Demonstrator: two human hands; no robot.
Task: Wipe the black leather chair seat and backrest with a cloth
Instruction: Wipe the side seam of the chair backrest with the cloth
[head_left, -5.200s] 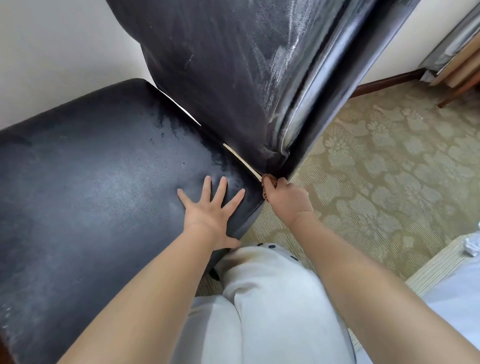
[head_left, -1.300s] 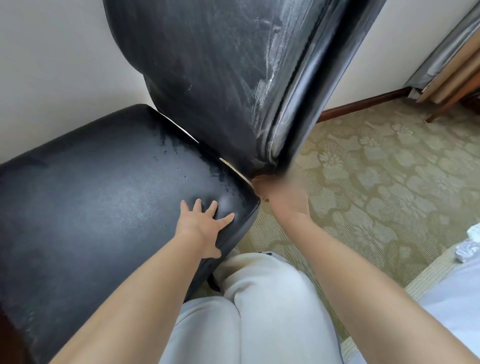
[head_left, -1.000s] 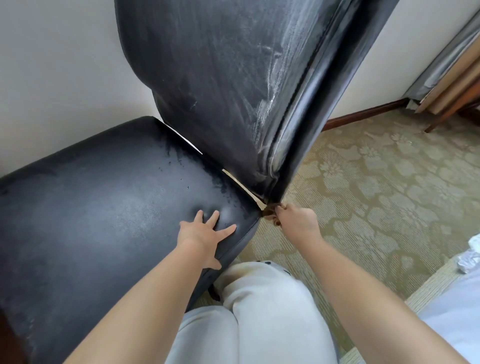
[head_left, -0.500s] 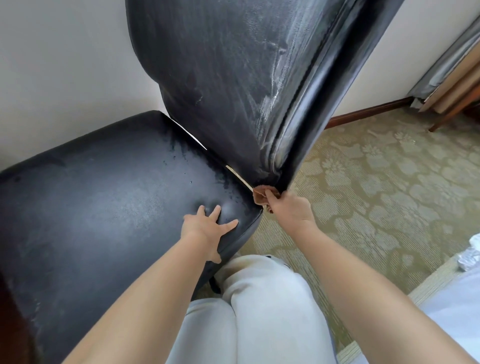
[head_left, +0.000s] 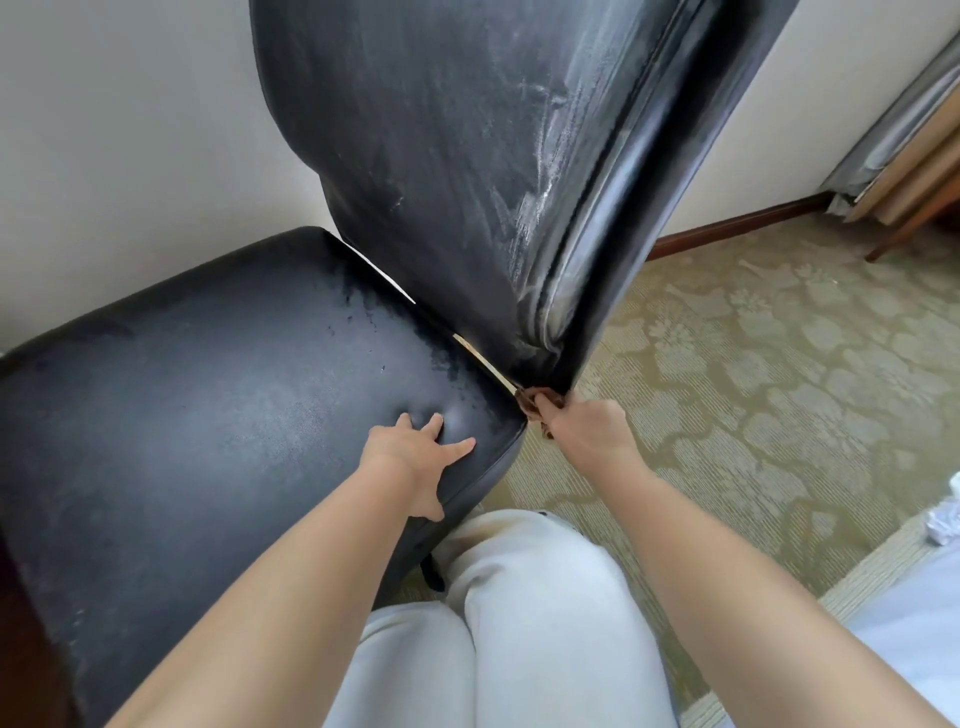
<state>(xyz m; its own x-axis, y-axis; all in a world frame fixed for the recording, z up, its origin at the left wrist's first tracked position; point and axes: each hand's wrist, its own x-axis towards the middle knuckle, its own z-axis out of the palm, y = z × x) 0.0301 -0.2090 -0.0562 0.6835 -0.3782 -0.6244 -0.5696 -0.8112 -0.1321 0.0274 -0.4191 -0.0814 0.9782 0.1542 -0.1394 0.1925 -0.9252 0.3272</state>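
Note:
The black leather chair seat (head_left: 208, 405) fills the left of the view and its backrest (head_left: 457, 156) rises at the top centre, streaked with pale smears. My left hand (head_left: 410, 457) presses flat on the seat's near right corner, denting the leather. My right hand (head_left: 587, 431) grips a small brown cloth (head_left: 535, 402) at the bottom corner of the backrest, where it meets the seat. Most of the cloth is hidden inside my fingers.
A white wall stands behind the chair. Patterned green carpet (head_left: 753, 389) lies to the right, with a wooden baseboard (head_left: 737, 228) and furniture legs at the far right. My white trouser leg (head_left: 519, 623) is below, and crumpled white paper (head_left: 943, 530) lies at the right edge.
My right hand with the cloth has been rubbing back and forth at the backrest's bottom corner and now sits slightly lower. My left hand stays pressed on the seat corner.

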